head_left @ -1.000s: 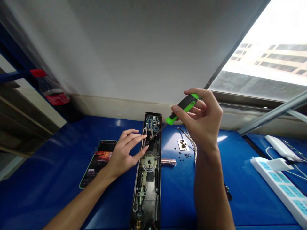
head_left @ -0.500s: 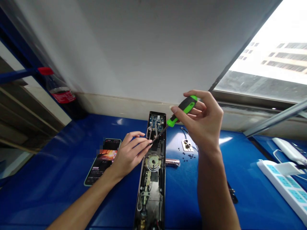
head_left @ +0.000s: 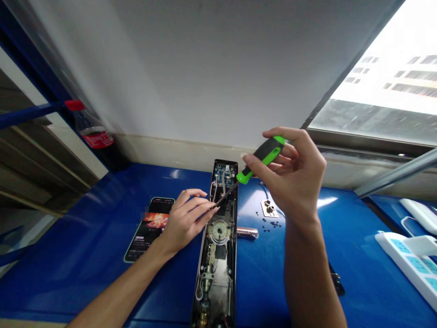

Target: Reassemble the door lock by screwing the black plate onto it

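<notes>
The right hand point(head_left: 300, 177) has its fingers closed around the fat handle of a green and black screwdriver point(head_left: 262, 157). The left hand point(head_left: 186, 216) has its thumb and first finger close together at the metal tip; whether they pinch it is hard to tell. Under them, a long, thin, open metal case point(head_left: 234, 264) lies on the shiny blue table point(head_left: 259, 282). The case is likely stiff and rather heavy, and may slide on the smooth top. Its long side edges look best to hold. The blue circuit board point(head_left: 221, 174) and thin white wires point(head_left: 213, 190) look easy to break.
</notes>
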Demonstrator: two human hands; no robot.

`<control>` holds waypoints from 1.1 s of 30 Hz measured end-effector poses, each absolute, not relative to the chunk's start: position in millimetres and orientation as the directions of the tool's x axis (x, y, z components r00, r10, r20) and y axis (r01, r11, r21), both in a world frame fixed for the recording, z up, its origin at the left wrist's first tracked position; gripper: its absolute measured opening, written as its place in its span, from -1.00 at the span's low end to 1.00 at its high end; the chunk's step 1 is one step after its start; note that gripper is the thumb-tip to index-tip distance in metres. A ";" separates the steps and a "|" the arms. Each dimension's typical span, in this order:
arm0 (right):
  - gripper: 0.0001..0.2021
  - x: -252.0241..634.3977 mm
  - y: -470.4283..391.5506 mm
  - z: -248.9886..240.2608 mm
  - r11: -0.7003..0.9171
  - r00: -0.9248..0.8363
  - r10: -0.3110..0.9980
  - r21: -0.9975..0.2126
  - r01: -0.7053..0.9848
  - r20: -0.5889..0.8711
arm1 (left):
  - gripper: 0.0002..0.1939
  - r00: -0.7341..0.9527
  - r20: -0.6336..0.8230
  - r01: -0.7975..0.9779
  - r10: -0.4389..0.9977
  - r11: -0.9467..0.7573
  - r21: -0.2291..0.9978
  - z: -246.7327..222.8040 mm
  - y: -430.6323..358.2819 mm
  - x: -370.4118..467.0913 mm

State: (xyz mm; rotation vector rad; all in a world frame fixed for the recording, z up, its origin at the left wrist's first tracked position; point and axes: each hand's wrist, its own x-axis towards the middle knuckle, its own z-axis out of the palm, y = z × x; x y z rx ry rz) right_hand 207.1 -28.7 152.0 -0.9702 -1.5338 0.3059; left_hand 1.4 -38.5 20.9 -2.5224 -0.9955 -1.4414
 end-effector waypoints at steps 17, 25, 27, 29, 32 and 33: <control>-0.65 199.3 -36.6 155.5 0.658 0.062 0.660 -0.616 0.433 0.749 | -0.94 0.325 0.802 0.562 0.502 -0.784 0.263 24.5 -40.1 3.2; -0.48 197.5 -35.8 152.3 0.559 -0.004 0.795 -0.731 0.390 0.606 | -0.92 0.221 0.841 0.582 0.494 -0.759 0.293 25.2 -38.4 3.2; -0.44 200.0 -34.9 152.0 0.565 -0.056 0.806 -0.738 0.370 0.590 | -0.93 0.191 0.841 0.587 0.505 -0.746 0.315 24.6 -36.1 2.5; -0.45 203.3 -33.7 152.1 0.605 -0.043 0.769 -0.704 0.371 0.638 | -0.94 0.179 0.835 0.593 0.520 -0.734 0.330 24.9 -34.8 1.8; -0.46 208.4 -32.6 153.8 0.662 0.030 0.683 -0.636 0.396 0.730 | -0.89 0.206 0.809 0.604 0.550 -0.722 0.336 26.7 -35.6 1.8; -0.46 209.9 -32.6 154.4 0.674 0.045 0.660 -0.618 0.404 0.750 | -0.88 0.233 0.794 0.611 0.562 -0.720 0.331 27.1 -36.7 2.0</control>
